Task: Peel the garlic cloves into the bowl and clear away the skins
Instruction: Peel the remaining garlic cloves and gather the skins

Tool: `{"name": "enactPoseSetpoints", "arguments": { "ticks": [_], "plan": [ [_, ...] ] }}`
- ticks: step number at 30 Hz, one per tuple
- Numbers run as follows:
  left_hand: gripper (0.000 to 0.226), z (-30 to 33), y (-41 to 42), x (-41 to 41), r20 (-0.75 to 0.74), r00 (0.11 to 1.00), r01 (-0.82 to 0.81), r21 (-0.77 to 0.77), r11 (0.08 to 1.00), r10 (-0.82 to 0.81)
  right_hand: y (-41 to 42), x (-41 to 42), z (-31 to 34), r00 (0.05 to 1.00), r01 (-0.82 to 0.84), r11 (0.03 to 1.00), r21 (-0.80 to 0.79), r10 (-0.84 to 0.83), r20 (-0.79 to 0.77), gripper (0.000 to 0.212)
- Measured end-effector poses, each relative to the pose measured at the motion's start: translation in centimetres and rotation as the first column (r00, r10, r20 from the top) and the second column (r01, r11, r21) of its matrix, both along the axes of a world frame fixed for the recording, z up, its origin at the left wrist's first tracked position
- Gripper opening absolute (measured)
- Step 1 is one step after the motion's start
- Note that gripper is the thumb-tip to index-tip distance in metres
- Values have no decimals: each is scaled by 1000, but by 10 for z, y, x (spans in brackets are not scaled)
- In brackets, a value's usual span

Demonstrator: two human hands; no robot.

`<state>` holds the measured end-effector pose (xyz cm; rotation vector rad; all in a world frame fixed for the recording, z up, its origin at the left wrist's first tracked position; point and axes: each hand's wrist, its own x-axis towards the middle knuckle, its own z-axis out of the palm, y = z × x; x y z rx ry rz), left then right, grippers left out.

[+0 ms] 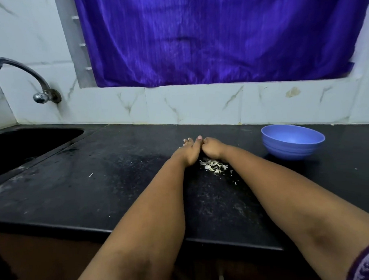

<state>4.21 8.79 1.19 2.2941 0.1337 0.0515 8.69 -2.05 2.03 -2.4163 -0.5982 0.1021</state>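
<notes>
My left hand (188, 151) and my right hand (212, 149) meet fingertip to fingertip over the middle of the black counter (114, 179). The right hand's fingers are curled in against the left thumb. The left hand's other fingers reach forward with their pale nails showing. Whatever sits between the two hands is hidden, and no garlic clove shows. A small heap of white garlic skins (213, 165) lies on the counter just under and in front of my wrists. The blue bowl (292, 142) stands to the right of my hands near the wall; its inside looks bare from here.
A black sink (31, 146) is set into the counter at the left, with a steel tap (23, 73) on the wall above it. Stray skin flakes (90, 174) lie left of my arms. A tiled wall and a purple curtain (205, 39) close off the back.
</notes>
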Motion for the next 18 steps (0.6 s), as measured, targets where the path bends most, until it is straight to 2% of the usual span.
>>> {"name": "enactPoseSetpoints", "arguments": {
  "ticks": [3,8,10,12,14,15,18],
  "plan": [
    [70,4,-15,-22,7,1000,3,-87,996,-2,-16,-21,0,1000,7,1000,-16,-7,16,36],
    [77,2,-43,-65,-21,998,59,-66,996,-60,-42,-61,-2,999,45,999,2,-45,15,33],
    [96,-4,-48,-75,-21,998,62,-155,986,-65,-50,-76,-3,998,50,997,65,-52,32,29],
    [112,-9,-53,-85,7,999,36,-367,929,-36,-59,-90,-5,992,74,981,177,-91,89,30],
    [85,-5,-62,-101,117,992,23,-526,850,46,-68,-99,-7,965,120,937,328,-188,182,30],
    [71,-2,-64,-106,196,974,8,-532,847,114,-72,-104,-7,945,145,897,418,-251,211,30],
    [65,-5,-61,-116,424,885,8,-422,907,190,-85,-116,-7,866,230,757,611,-446,226,31]
  ]
}}
